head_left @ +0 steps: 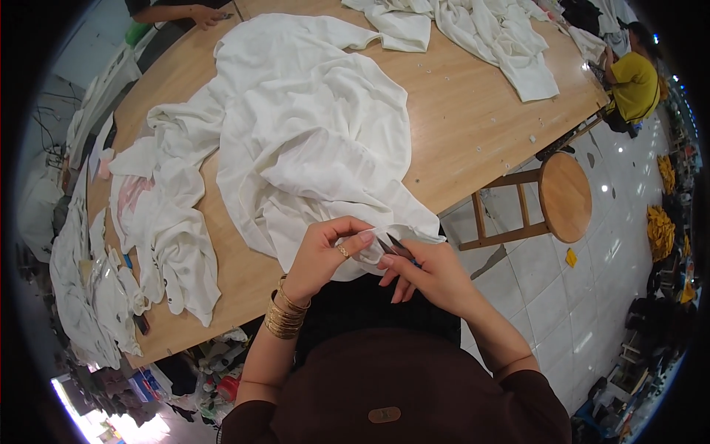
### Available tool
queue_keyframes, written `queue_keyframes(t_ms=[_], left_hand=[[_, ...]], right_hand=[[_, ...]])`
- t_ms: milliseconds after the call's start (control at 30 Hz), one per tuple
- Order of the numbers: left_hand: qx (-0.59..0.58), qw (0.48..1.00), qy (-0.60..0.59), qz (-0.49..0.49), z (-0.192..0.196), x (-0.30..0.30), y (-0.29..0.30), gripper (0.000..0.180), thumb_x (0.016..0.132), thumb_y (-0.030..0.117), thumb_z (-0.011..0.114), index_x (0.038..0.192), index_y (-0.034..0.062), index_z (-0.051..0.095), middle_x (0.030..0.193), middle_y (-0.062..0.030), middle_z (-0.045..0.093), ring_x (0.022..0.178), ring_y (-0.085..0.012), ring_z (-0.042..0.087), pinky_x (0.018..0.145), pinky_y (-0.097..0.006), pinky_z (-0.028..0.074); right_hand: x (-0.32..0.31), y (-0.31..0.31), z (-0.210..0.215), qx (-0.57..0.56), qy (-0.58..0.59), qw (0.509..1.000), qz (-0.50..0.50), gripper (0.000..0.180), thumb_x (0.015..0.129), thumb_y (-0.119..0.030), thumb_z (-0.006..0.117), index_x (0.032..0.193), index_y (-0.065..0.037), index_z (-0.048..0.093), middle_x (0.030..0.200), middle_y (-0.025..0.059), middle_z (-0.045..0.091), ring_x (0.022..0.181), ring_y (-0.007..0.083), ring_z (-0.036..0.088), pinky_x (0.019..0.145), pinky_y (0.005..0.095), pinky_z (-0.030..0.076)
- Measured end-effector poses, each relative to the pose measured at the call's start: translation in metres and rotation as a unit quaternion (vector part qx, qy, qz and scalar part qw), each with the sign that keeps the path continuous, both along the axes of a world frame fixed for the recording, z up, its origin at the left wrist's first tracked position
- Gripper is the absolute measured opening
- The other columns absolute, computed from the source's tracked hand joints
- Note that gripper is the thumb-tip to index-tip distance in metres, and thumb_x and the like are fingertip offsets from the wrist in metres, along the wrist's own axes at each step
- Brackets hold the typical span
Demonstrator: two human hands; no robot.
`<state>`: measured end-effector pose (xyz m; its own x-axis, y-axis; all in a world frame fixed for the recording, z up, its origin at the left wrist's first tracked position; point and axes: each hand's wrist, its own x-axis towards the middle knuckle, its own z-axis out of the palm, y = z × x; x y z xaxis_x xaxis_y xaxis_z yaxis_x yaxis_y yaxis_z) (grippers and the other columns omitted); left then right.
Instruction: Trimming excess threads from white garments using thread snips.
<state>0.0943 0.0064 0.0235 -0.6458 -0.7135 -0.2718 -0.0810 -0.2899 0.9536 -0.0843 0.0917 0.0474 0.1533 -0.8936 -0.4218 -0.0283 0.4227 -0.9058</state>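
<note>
Pinching white garment (310, 140) hem in left hand (325, 251), gripping thread snips (396, 244) in right hand (429, 274); trimming stray threads, probably needing steady, close blade placement.

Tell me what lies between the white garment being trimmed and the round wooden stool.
Bare wooden table edge, then white floor tiles; nothing else separates the white garment from the stool, head view.

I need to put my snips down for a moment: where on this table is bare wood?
Bare table lies right of the big white garment, below the far garment. A smaller bare strip sits near the front edge, between the left pile and the left hand. The left side is crowded.
</note>
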Motion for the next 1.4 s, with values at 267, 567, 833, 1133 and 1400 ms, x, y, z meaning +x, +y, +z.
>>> queue_keyframes(t_ms=[267,567,833,1133,1400], left_hand=[[0.024,1.0,0.008,0.011,-0.005,0.002,0.002,0.019,0.09,0.014,0.055,0.098,-0.0013,0.064,0.081,0.0003,0.062,0.075,-0.0061,0.053,0.068,-0.022,0.043],[0.03,0.999,0.001,0.015,-0.006,0.002,0.003,0.021,0.09,0.013,0.055,0.101,-0.0012,0.064,0.082,0.0007,0.062,0.074,-0.006,0.053,0.068,-0.022,0.043],[0.03,0.999,-0.009,0.014,-0.006,0.001,0.005,0.021,0.091,0.014,0.054,0.101,-0.0014,0.064,0.084,0.0006,0.062,0.076,-0.0058,0.053,0.07,-0.022,0.043],[0.018,1.0,-0.007,0.016,-0.003,0.0,0.006,0.021,0.091,0.015,0.054,0.098,-0.0014,0.063,0.083,0.0011,0.062,0.076,-0.0054,0.052,0.07,-0.022,0.043],[-0.001,1.0,-0.004,0.028,-0.007,-0.001,0.008,0.019,0.091,0.015,0.054,0.096,-0.0018,0.063,0.082,0.0015,0.062,0.075,-0.0043,0.051,0.068,-0.02,0.041]], right_hand=[[0.004,-0.005,-0.002,0.013,0.039,0.999,0.013,0.028,0.092,-0.023,0.051,0.084,0.002,0.058,0.066,0.0076,0.06,0.049,0.0131,0.059,0.045,0.0243,0.046],[0.003,-0.004,-0.002,0.02,0.048,0.999,0.008,0.024,0.093,-0.02,0.051,0.088,0.002,0.06,0.065,0.0068,0.062,0.048,0.0107,0.058,0.042,0.0213,0.044],[0.003,-0.003,-0.003,0.018,0.052,0.998,0.005,0.025,0.093,-0.022,0.051,0.087,0.001,0.06,0.064,0.0062,0.062,0.047,0.0103,0.058,0.041,0.021,0.043],[0.01,-0.002,-0.015,-0.049,0.107,0.993,-0.019,0.025,0.092,-0.023,0.052,0.084,-0.001,0.06,0.055,0.0031,0.056,0.045,0.0093,0.054,0.044,0.0234,0.042],[0.014,0.002,-0.033,-0.222,0.295,0.929,-0.024,0.023,0.091,-0.022,0.054,0.083,-0.002,0.06,0.054,0.0029,0.056,0.046,0.009,0.053,0.044,0.0222,0.04]])
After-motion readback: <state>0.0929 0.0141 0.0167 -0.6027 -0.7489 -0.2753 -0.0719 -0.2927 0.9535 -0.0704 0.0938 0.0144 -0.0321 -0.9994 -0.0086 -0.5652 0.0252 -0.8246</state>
